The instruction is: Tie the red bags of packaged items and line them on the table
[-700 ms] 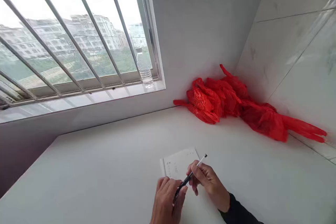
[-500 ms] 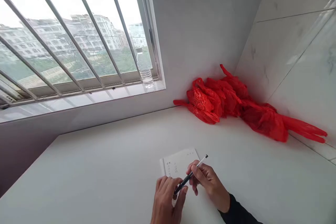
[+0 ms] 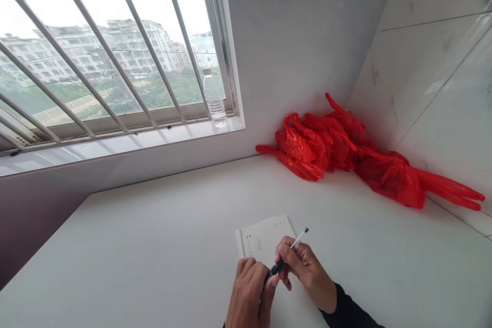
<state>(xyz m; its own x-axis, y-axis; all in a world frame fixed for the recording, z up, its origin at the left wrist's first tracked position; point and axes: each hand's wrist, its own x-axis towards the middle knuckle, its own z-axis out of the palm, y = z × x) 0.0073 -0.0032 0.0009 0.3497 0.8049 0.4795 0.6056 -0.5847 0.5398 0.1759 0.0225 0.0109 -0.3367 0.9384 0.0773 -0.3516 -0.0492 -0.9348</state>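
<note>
A pen [image 3: 300, 237] with a clear barrel, a dark end and a black lower part slants between my hands above a notebook. My right hand [image 3: 302, 264] pinches it around the middle, thumb and fingers closed. Around the pen's lower black end, my left hand [image 3: 251, 287] has its thumb and fingers closed. That end is partly hidden by the fingers, so I cannot tell whether the black piece is a separate cap. The white notebook [image 3: 265, 238] lies open on the table under the hands, with small handwritten columns on its page.
Crumpled red plastic bags [image 3: 307, 148] lie along the wall at the back right of the white table [image 3: 161, 246]. On the windowsill stands a clear plastic bottle [image 3: 215, 100], beside the barred window [image 3: 126, 51]. Tiled wall [image 3: 442, 113] bounds the right side.
My left hand has moved slightly right, closer to my right hand, and covers more of the pen's lower end. The whole view has shifted a little.
</note>
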